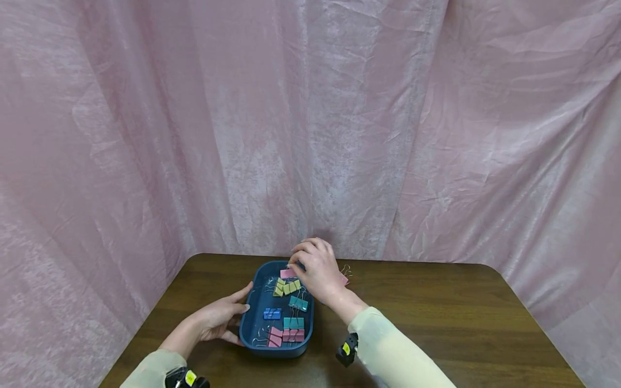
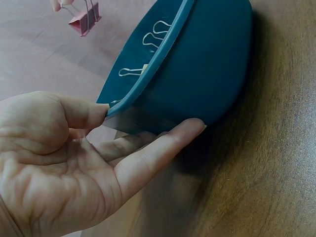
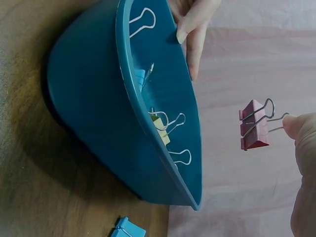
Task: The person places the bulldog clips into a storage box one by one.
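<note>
A dark blue tub with a rounded rim holds several binder clips: yellow clips, teal clips, a blue clip and pink clips. My left hand holds the tub's left side, its thumb at the rim and its other fingers spread along the outer wall. Over the tub's far end, my right hand pinches a pink binder clip by one wire handle. In the right wrist view that clip hangs above the rim, its other handle free.
On the wooden table, another pink clip lies beyond the right hand. A light blue clip lies beside the tub in the right wrist view. A pink curtain hangs behind the table's far edge.
</note>
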Available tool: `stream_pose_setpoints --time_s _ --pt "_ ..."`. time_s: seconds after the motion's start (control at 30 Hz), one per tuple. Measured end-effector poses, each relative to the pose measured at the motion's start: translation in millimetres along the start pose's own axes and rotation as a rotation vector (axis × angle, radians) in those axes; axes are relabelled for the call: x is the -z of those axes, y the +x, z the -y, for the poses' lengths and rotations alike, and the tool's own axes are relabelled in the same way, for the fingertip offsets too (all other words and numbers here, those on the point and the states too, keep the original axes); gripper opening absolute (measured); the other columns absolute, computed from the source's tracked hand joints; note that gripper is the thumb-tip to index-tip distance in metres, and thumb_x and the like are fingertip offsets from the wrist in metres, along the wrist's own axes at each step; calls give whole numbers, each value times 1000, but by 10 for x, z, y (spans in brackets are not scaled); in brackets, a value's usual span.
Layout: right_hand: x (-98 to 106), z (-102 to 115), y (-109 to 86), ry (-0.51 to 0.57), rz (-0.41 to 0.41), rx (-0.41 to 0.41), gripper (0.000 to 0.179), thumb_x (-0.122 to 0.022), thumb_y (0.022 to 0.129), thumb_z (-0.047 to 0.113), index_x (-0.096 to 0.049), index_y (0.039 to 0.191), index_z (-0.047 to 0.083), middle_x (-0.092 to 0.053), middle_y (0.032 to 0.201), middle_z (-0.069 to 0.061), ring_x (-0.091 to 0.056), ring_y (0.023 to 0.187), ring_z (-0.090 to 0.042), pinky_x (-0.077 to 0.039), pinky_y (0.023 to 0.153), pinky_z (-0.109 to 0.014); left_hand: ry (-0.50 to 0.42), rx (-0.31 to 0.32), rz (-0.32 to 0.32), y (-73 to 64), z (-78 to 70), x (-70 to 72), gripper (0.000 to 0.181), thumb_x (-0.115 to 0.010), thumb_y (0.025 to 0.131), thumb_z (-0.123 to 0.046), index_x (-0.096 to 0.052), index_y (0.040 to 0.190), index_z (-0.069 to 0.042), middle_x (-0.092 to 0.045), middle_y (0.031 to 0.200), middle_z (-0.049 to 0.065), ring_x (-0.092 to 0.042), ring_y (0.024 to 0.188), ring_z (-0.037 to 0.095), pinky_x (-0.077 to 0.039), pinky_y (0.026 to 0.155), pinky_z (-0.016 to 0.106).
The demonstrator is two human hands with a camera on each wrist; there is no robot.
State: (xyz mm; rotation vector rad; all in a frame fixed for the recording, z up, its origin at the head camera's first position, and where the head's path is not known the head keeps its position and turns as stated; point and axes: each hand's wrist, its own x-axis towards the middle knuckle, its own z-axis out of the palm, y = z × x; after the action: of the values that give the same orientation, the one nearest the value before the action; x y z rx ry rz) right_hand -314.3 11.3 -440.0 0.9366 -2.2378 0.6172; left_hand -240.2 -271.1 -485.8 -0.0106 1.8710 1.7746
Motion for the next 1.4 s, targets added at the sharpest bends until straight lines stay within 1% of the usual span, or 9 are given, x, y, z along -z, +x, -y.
stream_pose_setpoints --time_s 0.2,0.3,0.57,0.87,1.03,1.27,1.4 --pt "-76 9 7 -18 -21 29 6 -84 87 27 -78 86 26 -71 110 8 -55 117 -19 -40 108 -47 -8 9 10 12 -1 3 68 -39 111 -15 0 166 -23 -43 144 35 -64 111 40 -56 78 65" --pt "-108 14 10 -25 -14 33 6 -84 87 28 -78 86 26 -71 110 8 -56 117 -19 -40 107 -47 -4 15 2 10 -7 5 68 -40 111 -16 -1 166 -23 -43 144 35 -64 111 40 -56 78 65" --pt "-161 59 4 -49 69 -5 6 -83 88 32 -79 86 27 -71 112 10 -55 117 -18 -39 108 -46 4 23 -14 5 -14 2 68 -41 110 -15 -2 166 -24 -36 149 37 -62 114 42 -56 78 66" --pt "-236 92 -55 -62 153 -51 6 -83 87 33 -80 84 28 -70 107 11 -55 115 -18 -39 108 -46 4 6 -8 -2 0 -3 68 -40 111 -15 -1 166 -23 -38 148 37 -61 115 42 -56 77 66" --pt "-285 90 -72 -70 172 -60 5 -83 87 31 -80 84 28 -70 107 11 -55 115 -18 -39 107 -46 6 9 -10 -7 -10 -3 68 -40 111 -15 -1 166 -23 -39 147 36 -62 114 41 -56 77 65" --pt "-313 100 -58 -65 163 -67 4 -83 86 30 -80 83 28 -70 107 10 -55 113 -17 -39 107 -46 6 17 -20 -4 -15 -3 68 -41 111 -15 -2 166 -23 -37 148 37 -61 115 42 -57 77 65" --pt "-319 123 -54 -50 197 -93 5 -82 87 34 -80 88 29 -69 110 10 -55 114 -17 -39 108 -45 8 17 -20 -3 -14 -8 68 -40 111 -14 -2 166 -23 -39 146 37 -61 116 43 -57 76 65"
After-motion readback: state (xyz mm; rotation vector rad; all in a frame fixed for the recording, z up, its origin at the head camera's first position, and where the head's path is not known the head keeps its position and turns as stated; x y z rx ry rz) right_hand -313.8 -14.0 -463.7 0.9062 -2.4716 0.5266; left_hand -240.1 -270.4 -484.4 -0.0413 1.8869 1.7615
